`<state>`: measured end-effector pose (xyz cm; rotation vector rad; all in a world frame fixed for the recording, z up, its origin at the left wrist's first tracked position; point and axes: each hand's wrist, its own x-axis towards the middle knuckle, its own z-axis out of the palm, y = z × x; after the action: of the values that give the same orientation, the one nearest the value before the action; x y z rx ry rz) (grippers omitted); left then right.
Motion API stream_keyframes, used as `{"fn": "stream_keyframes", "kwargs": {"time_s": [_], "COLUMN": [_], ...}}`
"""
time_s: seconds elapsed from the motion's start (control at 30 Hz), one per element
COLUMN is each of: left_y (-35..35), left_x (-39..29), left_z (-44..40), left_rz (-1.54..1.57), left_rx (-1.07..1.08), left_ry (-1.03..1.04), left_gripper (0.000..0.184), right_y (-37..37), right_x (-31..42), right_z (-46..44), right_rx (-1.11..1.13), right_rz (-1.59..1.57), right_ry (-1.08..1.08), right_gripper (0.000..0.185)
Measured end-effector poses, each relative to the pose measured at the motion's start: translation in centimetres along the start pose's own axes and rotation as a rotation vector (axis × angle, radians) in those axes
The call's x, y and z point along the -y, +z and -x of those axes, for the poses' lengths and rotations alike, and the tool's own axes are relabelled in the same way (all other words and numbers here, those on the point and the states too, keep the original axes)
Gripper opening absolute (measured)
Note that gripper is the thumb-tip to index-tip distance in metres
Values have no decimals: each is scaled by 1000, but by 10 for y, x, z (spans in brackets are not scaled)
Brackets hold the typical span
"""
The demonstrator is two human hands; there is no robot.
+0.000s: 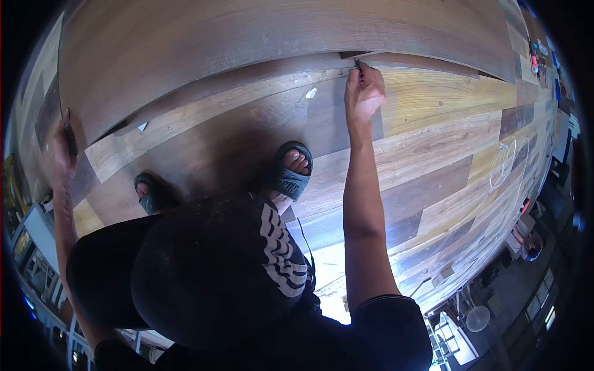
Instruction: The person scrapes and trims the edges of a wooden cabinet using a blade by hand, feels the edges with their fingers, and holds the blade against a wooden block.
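A large brown wood-grain board (260, 31) spans the top of the head view, its near edge slightly raised over the planks below. At the board's left end, my left hand (64, 148) is closed at the edge, with a dark strip by the palm that I cannot make out. My right hand (365, 93) is closed in a pinch at the near edge, beside a dark gap under the board. A small dark tip shows at its fingers; the kind of thing is unclear.
Wood-look planks (445, 148) in mixed tones cover the floor. My sandalled foot (294, 164) stands near the board. A white cable (502, 164) lies coiled at the right. A small white scrap (311, 93) lies between foot and board. Metal frames (37, 247) stand lower left.
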<state>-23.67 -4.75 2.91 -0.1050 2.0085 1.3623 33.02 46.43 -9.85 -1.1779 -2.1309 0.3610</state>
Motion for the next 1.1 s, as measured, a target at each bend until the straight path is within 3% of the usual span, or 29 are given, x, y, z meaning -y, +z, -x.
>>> {"fn": "stream_keyframes", "kwargs": {"time_s": [0.1,0.23,0.3,0.47,0.53,0.73,0.87,0.97,1.0,1.03,1.1], "left_y": [15,25,30,40,37,37,49,67,42,-6,-48], "left_x": [-9,-11,-12,-12,-9,-8,-15,-18,-10,8,25], "left_z": [3,6,8,17,12,15,25,35,19,-13,-44], "left_rz": [33,8,21,86,76,85,41,64,65,623,1163], "left_rx": [-37,-47,-56,-84,-93,-155,-205,-218,-216,387,1010], "left_ry": [15,41,8,-19,32,24,24,65,64,-199,-463], "left_gripper": [67,70,71,72,71,65,73,66,66,66,65], "right_y": [0,-8,-14,-4,-2,4,11,12,12,11,12], "right_x": [22,-29,-41,-23,-18,1,10,19,24,29,36], "right_z": [8,-10,-22,-16,-10,7,13,18,18,18,22], "right_rx": [2,-123,-105,-130,-93,-69,-112,-98,-83,-69,-62], "right_rz": [12,-71,131,88,33,37,74,39,47,54,53], "right_ry": [82,151,206,-54,106,197,92,110,71,30,23], "right_gripper": [20,17,19,18,22,19,16,17,17,19,19]}}
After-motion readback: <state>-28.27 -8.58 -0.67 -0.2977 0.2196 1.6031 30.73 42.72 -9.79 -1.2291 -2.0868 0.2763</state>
